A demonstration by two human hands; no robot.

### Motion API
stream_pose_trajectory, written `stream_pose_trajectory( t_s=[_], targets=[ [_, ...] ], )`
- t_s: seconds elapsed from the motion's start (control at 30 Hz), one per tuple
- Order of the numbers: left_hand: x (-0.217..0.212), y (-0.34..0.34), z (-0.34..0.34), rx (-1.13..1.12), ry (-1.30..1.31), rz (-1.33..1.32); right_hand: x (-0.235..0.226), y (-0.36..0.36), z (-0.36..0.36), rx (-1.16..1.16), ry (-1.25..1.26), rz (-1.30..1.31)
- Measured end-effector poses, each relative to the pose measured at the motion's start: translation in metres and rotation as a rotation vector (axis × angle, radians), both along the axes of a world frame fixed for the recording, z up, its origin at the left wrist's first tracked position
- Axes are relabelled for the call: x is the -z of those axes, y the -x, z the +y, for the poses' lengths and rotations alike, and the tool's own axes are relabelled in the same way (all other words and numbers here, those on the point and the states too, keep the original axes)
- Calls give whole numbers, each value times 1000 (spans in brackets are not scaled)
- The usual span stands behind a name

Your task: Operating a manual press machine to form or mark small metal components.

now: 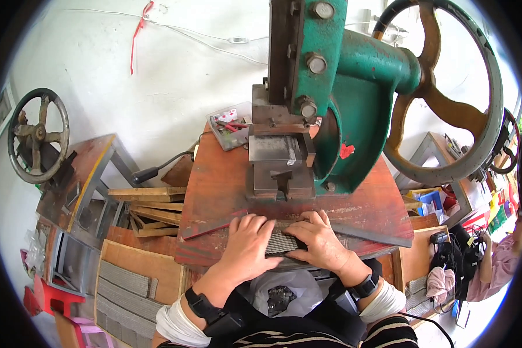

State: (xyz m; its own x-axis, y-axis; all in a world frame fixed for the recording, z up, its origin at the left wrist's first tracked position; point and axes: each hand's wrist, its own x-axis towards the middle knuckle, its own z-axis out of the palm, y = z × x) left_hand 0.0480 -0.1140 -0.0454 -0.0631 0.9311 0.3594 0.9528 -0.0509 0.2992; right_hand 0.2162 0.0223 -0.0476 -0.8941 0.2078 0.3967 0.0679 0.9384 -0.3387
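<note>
"So, where does the grey ribbed piece sit for us?"

"Low centre of the frame, at the near edge of the reddish tabletop, between both hands. Its longer side seems to run left to right, tilting slightly up toward the right."

"And which hand is nearer?"

"Neither is clearly nearer: we see the left hand at its left end and the right hand over its right end. The slotted die block of the green press stands above them in the frame, well apart from the piece."

"How do the hands stand?"

"The right is bent over the piece, thumb along the lower edge, and we judge that it has hold. The left curves with thumb and fingers parted around the end; we cannot tell whether it grips."

"What escapes us?"

"Both ends vanish under fingers, so we cannot tell the full length, or whether it is one layer or several. Below, the dark bits in the plastic bag are too small to make out, and the press's top is cut off."
</note>
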Motion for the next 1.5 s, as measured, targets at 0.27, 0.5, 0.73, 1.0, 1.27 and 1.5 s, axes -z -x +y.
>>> stream_pose_trajectory(
  t_s=[0.27, 0.5, 0.73, 1.0, 1.27, 1.5],
  targets=[
    [31, -12, 14, 52, -212, -36, -18, -57, 10, 265, 51, 258],
    [21, -29, -27, 120, -212, -2175, -8, -116, -10, 490, 105, 468],
    [65, -31, -80, 171, 242, -2153, -16, -110, -21, 395, 189, 416],
    [234, -59, -98, -417, 491, -1018, -4, -100, -47, 242, 267, 262],
    [177, 109, -268, -1208, -84, -75, 25, -89, -57, 101, 372, 79],
    [184, 114, -304, -1216, 128, 165, 29, -43, -71, 37, 304, 11]
  ],
)
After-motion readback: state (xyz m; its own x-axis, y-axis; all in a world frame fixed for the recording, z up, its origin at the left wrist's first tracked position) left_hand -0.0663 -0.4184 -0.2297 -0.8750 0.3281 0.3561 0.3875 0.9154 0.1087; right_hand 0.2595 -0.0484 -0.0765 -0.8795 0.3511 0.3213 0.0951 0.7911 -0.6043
